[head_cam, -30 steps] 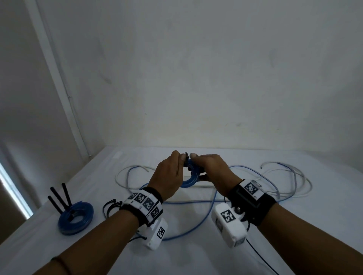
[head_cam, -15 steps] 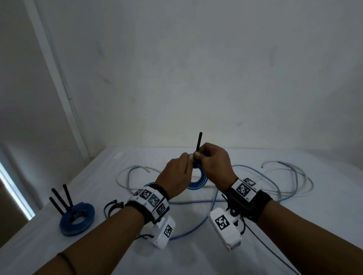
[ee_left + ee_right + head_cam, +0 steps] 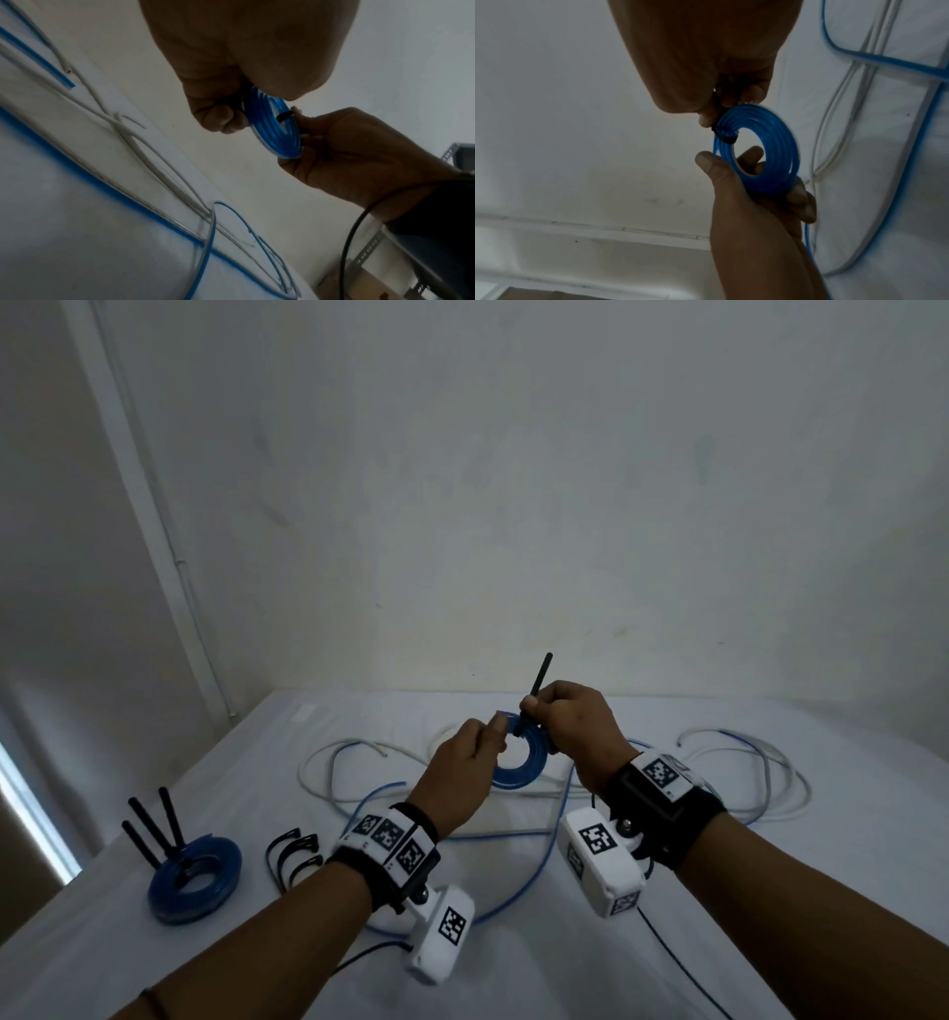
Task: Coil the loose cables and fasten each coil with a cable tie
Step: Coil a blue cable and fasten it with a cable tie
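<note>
Blue coil (image 3: 518, 760) held up between both hands above the table (image 3: 847, 891).
Left hand (image 3: 462, 765) grips the coil's rim; right hand (image 3: 572, 724) pinches the black cable tie (image 3: 538, 680) wrapped round it.

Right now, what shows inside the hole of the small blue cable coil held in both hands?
In the right wrist view, fingers of the left hand show through the hole of the small blue cable coil. The black cable tie crosses its rim. The coil's far side is covered.

A: What is the supporting surface?
B: A white cloth-covered bench (image 3: 847, 891).
A: What lies on it?
B: Front left, a tied blue cable coil (image 3: 195, 878); beside it, loose black cable ties (image 3: 292, 857); farther back, loose white cables (image 3: 744, 762) and a blue cable (image 3: 513, 891).
</note>
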